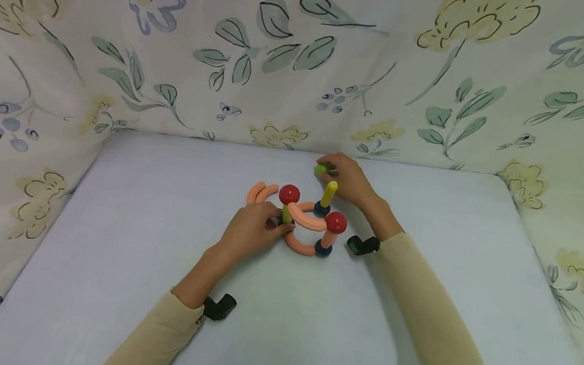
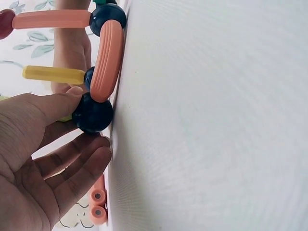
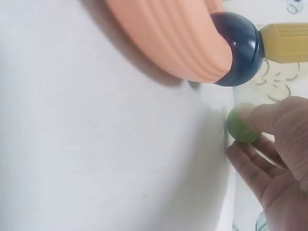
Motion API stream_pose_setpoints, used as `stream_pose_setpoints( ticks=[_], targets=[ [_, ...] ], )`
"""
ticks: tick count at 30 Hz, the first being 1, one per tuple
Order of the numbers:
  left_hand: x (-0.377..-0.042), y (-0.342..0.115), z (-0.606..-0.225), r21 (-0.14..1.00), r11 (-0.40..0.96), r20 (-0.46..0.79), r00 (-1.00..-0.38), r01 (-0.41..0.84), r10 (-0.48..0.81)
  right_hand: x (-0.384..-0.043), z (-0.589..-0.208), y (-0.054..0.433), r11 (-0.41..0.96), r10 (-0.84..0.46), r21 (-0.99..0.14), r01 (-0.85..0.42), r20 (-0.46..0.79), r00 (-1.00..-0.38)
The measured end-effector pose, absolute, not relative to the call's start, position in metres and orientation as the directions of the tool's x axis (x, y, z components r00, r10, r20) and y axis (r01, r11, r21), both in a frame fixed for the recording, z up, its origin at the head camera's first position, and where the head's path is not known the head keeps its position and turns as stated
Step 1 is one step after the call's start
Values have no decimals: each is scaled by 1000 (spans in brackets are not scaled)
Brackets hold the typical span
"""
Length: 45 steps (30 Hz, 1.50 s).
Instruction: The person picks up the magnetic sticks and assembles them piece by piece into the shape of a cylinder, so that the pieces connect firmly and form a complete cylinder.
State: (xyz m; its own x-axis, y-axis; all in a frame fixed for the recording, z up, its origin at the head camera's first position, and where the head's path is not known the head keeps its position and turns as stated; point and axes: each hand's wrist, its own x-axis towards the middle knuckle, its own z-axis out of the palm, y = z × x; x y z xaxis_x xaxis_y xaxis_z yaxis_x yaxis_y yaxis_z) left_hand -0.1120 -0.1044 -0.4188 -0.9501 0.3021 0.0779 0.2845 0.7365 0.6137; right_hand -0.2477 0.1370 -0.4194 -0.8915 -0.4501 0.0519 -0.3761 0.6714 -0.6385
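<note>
A toy structure of curved orange sticks [image 1: 301,247] joined by balls stands on the table. Two red balls [image 1: 289,194] sit on its upper part, dark blue balls [image 1: 323,248] at its base, and a yellow stick [image 1: 329,194] points up at the back. My left hand [image 1: 254,228] grips the structure's left corner, thumb and fingers about a dark blue ball [image 2: 93,113] beside a yellow-green stick [image 1: 285,214], partly hidden by the hand. Behind the structure, my right hand [image 1: 352,180] pinches a green ball [image 3: 242,123] at the table's far edge.
Loose curved orange sticks [image 1: 261,192] lie just left of the structure, behind my left hand. The white table [image 1: 108,259] ends at a floral cloth [image 1: 292,61] at the back and sides. Each wrist carries a small black camera [image 1: 220,306].
</note>
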Motion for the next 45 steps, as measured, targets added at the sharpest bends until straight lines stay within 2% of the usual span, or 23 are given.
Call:
stream_pose_setpoints(
  ticks=[9,22,32,37,45],
  targets=[
    [-108,-105,-422,627,736,71,-960,254,270,-227,-419,152,611,-430,-695,-378,110,-896],
    [-106,-107,-424,622,742,47,-958,250,284,-177,-397,176,500,-310,-744,-444,325,-893],
    [-104,-111,-423,623,734,61,-952,271,300,-145,-362,167,473,-321,-678,-563,463,-827],
    [-106,-112,-422,620,735,65,-951,275,301,-140,-355,159,453,-358,-653,-606,490,-795],
    [-112,-105,-420,597,745,68,-943,299,325,-146,-370,159,439,-378,-673,-596,463,-802]
  ],
)
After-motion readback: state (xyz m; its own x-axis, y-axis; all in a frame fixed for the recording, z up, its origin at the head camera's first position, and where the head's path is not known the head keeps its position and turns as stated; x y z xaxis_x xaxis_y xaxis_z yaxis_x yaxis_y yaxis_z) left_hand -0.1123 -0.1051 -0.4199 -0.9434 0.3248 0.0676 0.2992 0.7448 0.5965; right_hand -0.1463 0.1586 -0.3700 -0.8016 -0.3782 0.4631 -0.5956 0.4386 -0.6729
